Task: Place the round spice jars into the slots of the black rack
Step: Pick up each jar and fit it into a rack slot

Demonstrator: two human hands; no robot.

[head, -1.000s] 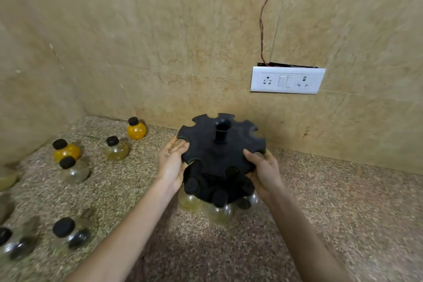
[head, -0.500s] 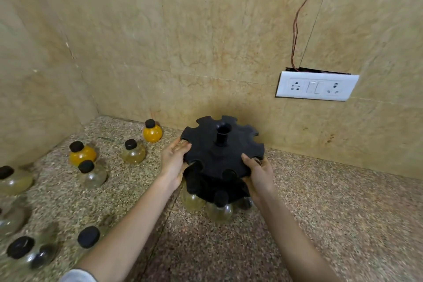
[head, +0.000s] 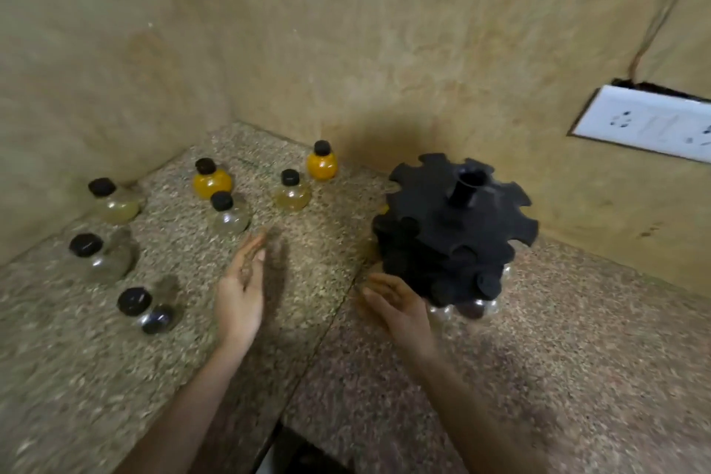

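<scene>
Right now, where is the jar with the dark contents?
In the head view, the dark-filled jar stands at the lower left on the speckled counter, left of the left hand and in front of a clear jar.

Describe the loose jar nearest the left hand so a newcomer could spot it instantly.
Start at the black rack on the granite counter, then look left past the open left hand. Just beyond its fingers stands a clear jar, unlike the orange jar behind it.

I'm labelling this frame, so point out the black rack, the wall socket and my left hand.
black rack [head: 431,204]: head view, top disc.
wall socket [head: 650,123]: head view, white faceplate.
left hand [head: 240,294]: head view, open palm.
</scene>
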